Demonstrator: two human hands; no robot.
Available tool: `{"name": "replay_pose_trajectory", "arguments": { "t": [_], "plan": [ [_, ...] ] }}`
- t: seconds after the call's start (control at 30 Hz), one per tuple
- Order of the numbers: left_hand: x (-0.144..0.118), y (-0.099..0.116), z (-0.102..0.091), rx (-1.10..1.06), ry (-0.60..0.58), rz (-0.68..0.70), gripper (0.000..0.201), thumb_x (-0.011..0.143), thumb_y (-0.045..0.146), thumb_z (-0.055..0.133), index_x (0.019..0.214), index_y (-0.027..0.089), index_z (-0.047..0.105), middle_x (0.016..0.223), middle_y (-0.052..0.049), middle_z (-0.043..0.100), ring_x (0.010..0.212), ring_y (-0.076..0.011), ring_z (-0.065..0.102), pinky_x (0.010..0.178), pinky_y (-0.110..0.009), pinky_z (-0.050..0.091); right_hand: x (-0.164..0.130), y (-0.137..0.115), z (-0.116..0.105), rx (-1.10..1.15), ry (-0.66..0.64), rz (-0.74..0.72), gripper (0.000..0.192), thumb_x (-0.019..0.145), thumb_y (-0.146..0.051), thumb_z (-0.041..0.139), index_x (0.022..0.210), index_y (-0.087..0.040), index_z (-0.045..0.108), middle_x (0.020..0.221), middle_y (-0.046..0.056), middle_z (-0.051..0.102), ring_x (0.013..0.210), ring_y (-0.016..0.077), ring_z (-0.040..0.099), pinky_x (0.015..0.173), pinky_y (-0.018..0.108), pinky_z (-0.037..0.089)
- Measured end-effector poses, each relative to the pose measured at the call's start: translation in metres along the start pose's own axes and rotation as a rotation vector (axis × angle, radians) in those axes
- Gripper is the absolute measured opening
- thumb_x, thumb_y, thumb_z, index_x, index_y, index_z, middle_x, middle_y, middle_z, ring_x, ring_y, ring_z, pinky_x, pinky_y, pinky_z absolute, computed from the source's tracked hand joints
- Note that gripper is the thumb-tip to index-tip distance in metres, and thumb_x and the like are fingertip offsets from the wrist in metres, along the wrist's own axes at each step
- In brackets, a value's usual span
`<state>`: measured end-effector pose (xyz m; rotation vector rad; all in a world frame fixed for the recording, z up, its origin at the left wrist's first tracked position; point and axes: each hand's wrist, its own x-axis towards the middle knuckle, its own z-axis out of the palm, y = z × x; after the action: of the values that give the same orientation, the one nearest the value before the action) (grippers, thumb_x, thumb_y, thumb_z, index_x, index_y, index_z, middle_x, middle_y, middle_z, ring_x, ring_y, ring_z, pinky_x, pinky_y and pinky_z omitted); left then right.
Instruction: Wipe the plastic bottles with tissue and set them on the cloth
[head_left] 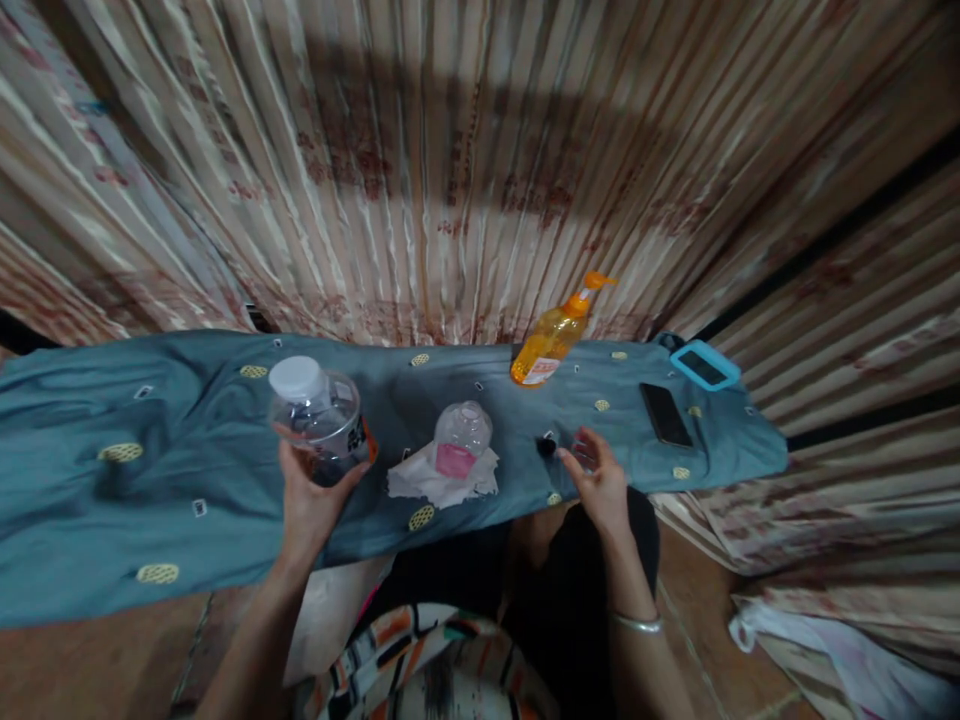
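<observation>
a: state the position of the left hand.
b: it is wrapped around the lower part of a clear water bottle with a white cap and an orange label. the fingers are clamped on the bottle, thumb on the near right side. the bottle is at the near-centre of the worktop, which is covered by a blue-grey cloth with yellow oval patches; whether its base touches the cloth cannot be told.

a: and the right hand?
b: it is at the near edge of the worktop, right of centre. the fingers are loosely curled and apart around a small clear item that is too blurred to identify; whether they grip it cannot be told. a small dark cap lies just beside the fingertips.

a: what is between the hands?
b: a small clear bottle with a pink label, on a crumpled white tissue.

a: the far side?
b: an orange pump bottle near the curtain. to the right, a black phone and a device in a light blue case, both lying flat.
</observation>
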<state>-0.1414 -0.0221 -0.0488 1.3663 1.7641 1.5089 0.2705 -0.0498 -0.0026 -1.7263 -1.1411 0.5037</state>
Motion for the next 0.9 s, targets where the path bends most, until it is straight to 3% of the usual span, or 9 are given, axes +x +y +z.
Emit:
{"name": "replay_pose_trajectory", "arguments": {
  "t": [0.13,0.2,0.3,0.43,0.5,0.6,0.7,0.83,0.9],
  "plan": [
    [-0.025,-0.004,-0.014,-0.03,0.041,-0.04,0.117,0.064,0.063,0.096,0.158,0.026,0.038,0.157,-0.018,0.057,0.151,-0.0404,0.056,0.13,-0.062,0.045,0.002,0.029,0.01,-0.115,-0.076,0.008,0.076,0.085,-0.068,0.079,0.141,-0.018,0.064,0.136,0.018,0.076,0.117,0.0313,0.076,0.106,0.056,0.062],
    [-0.042,-0.006,-0.023,0.015,0.04,-0.021,0.114,0.063,0.07,0.095,0.155,0.026,0.043,0.149,-0.016,0.062,0.145,-0.0416,0.06,0.127,-0.066,0.048,0.005,0.035,0.018,-0.178,-0.123,0.014,0.062,0.094,-0.056,0.078,0.142,-0.02,0.064,0.135,0.012,0.075,0.117,0.0277,0.075,0.106,0.055,0.061],
    [-0.067,-0.003,-0.024,0.078,-0.021,0.019,0.092,0.07,0.073,0.089,0.142,0.027,0.056,0.13,-0.011,0.069,0.128,-0.0392,0.071,0.12,-0.067,0.054,0.009,0.038,0.028,-0.246,-0.174,0.012,0.05,0.1,-0.048,0.075,0.141,-0.022,0.065,0.141,0.01,0.071,0.124,0.0278,0.071,0.108,0.056,0.06],
    [-0.077,0.016,0.009,0.055,-0.214,0.083,0.069,0.083,0.064,0.084,0.137,0.028,0.061,0.135,-0.011,0.071,0.13,-0.0374,0.072,0.119,-0.062,0.056,0.014,0.037,0.032,-0.242,-0.221,-0.011,0.045,0.1,-0.046,0.074,0.137,-0.022,0.068,0.145,0.011,0.069,0.129,0.0285,0.069,0.108,0.055,0.06],
    [-0.068,0.028,0.033,-0.006,-0.259,0.109,0.079,0.079,0.056,0.09,0.144,0.027,0.056,0.147,-0.014,0.068,0.14,-0.0383,0.067,0.123,-0.062,0.052,0.017,0.03,0.031,-0.199,-0.25,-0.02,0.042,0.1,-0.047,0.074,0.134,-0.022,0.069,0.14,0.01,0.071,0.122,0.0265,0.071,0.104,0.052,0.062],
    [-0.047,0.04,0.066,-0.127,-0.348,0.133,0.104,0.069,0.05,0.099,0.156,0.026,0.046,0.164,-0.019,0.056,0.155,-0.0414,0.055,0.129,-0.063,0.045,0.021,0.006,0.026,-0.075,-0.323,-0.065,0.039,0.101,-0.05,0.073,0.126,-0.02,0.071,0.123,0.007,0.075,0.104,0.0212,0.074,0.092,0.045,0.065],
    [-0.034,0.045,0.089,-0.236,-0.472,0.092,0.117,0.063,0.048,0.102,0.16,0.026,0.042,0.168,-0.02,0.053,0.157,-0.0418,0.052,0.132,-0.062,0.04,0.022,-0.039,0.019,0.067,-0.439,-0.182,0.044,0.097,-0.058,0.074,0.123,-0.023,0.073,0.113,0.008,0.081,0.097,0.0212,0.077,0.088,0.041,0.066],
    [-0.035,0.046,0.108,-0.305,-0.545,0.003,0.103,0.061,0.042,0.101,0.151,0.025,0.054,0.148,-0.014,0.07,0.138,-0.04,0.068,0.123,-0.06,0.05,0.018,-0.112,0.014,0.066,-0.581,-0.36,0.044,0.095,-0.053,0.073,0.127,-0.022,0.075,0.11,0.008,0.084,0.087,0.021,0.079,0.079,0.036,0.066],
    [-0.039,0.047,0.113,-0.331,-0.544,-0.014,0.087,0.066,0.042,0.097,0.143,0.025,0.06,0.138,-0.011,0.074,0.129,-0.0379,0.072,0.118,-0.058,0.054,0.018,-0.143,0.014,0.013,-0.64,-0.461,0.04,0.096,-0.041,0.071,0.131,-0.021,0.074,0.122,0.009,0.083,0.103,0.0217,0.08,0.094,0.038,0.064]
  ]
}}
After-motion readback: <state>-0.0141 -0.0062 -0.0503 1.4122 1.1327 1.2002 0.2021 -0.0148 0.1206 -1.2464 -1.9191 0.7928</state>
